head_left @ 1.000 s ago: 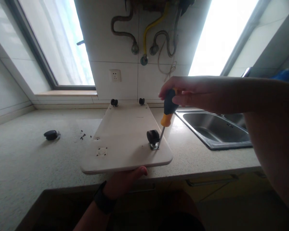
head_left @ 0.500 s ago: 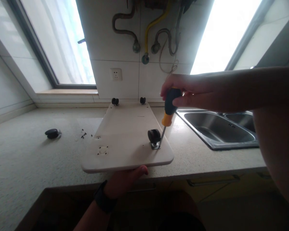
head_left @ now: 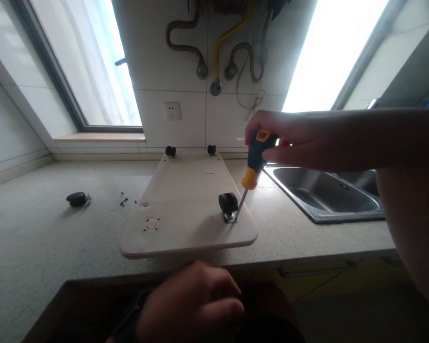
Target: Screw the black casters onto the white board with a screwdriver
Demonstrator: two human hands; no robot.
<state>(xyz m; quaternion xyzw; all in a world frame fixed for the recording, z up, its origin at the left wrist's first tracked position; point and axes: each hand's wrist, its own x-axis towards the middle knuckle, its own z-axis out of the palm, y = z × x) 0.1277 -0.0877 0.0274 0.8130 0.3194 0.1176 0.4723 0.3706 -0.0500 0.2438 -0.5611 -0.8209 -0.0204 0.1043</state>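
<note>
My right hand (head_left: 268,138) is closed around the dark-blue and yellow handle of a screwdriver (head_left: 249,177). The screwdriver slants, its tip at the metal plate of a black caster wheel (head_left: 228,204) on the right near corner of a white board (head_left: 186,190). My left hand (head_left: 196,300), blurred, hovers below the board's near edge, apart from it. Its fingers are loosely curled, the thumb stands apart, and I see nothing in it. At the board's far end sit two more casters (head_left: 170,151). The left near corner shows bare screw holes (head_left: 152,225).
A loose caster (head_left: 77,199) and several small dark screws (head_left: 124,200) lie on the speckled countertop (head_left: 32,224), left of the board. To the right is a steel sink (head_left: 329,190). Hoses (head_left: 184,46) and a socket (head_left: 172,111) are on the tiled wall behind.
My left hand has let go of the board's near edge and moved down toward me. The screwdriver has tilted further right and its handle has turned, with the tip still at the caster plate.
</note>
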